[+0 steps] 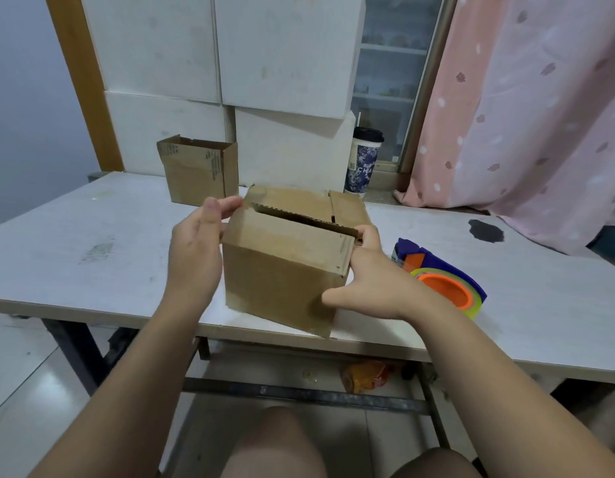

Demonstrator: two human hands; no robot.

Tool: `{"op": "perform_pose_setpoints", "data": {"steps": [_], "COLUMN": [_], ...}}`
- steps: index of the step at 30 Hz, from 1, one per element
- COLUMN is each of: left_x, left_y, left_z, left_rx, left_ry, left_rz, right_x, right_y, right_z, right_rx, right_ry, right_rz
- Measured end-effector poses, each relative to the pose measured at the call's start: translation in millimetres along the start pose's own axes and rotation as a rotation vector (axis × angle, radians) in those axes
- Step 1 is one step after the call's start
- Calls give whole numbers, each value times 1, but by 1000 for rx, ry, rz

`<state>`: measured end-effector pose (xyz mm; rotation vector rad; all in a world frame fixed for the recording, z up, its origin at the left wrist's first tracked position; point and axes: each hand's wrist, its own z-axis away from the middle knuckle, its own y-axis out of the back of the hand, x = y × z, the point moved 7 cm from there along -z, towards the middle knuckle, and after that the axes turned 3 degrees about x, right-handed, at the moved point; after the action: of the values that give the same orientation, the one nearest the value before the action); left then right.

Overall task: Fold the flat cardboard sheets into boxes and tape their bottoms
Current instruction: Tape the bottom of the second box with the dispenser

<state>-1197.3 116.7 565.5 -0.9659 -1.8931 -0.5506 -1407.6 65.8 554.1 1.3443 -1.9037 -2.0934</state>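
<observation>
Flaps [292, 232] nearly shut: left hand [195, 250] fingers [226, 203] straight, touching the box [285, 277] corner; right hand [371, 270] fingers grip its end; tape dispenser [447, 281] beside them likely next.

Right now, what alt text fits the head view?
A cardboard box stands on a white table, its top flaps folded in, a gap between; the left hand touches its left end, the right hand grips its right end. A tape dispenser lies to its right.

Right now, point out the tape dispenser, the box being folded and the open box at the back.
tape dispenser [447, 289]: head view, orange hub of the roll.
box being folded [285, 267]: head view, its near face.
open box at the back [195, 175]: head view, its front face.
</observation>
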Motion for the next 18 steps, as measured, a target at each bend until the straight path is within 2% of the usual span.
{"op": "perform_pose_setpoints", "data": {"steps": [3, 6, 10, 14, 18], "left_x": [2, 1, 12, 11, 11], "left_y": [10, 5, 2, -5, -9], "left_z": [-12, -15, -17, -9, -4], "left_rx": [-39, -264, -469, -815, -967], "left_ry": [6, 82, 38, 47, 21], "left_rz": [109, 165, -130, -432, -547], "right_x": [-7, -12, -13, -17, -17], "right_y": [5, 3, 2, 1, 0], "right_z": [1, 1, 1, 2, 1], "right_rx": [-42, -31, 5, -45, -79], "right_ry": [25, 53, 55, 91, 123], "right_rz": [-18, -25, 17, -29, -81]}}
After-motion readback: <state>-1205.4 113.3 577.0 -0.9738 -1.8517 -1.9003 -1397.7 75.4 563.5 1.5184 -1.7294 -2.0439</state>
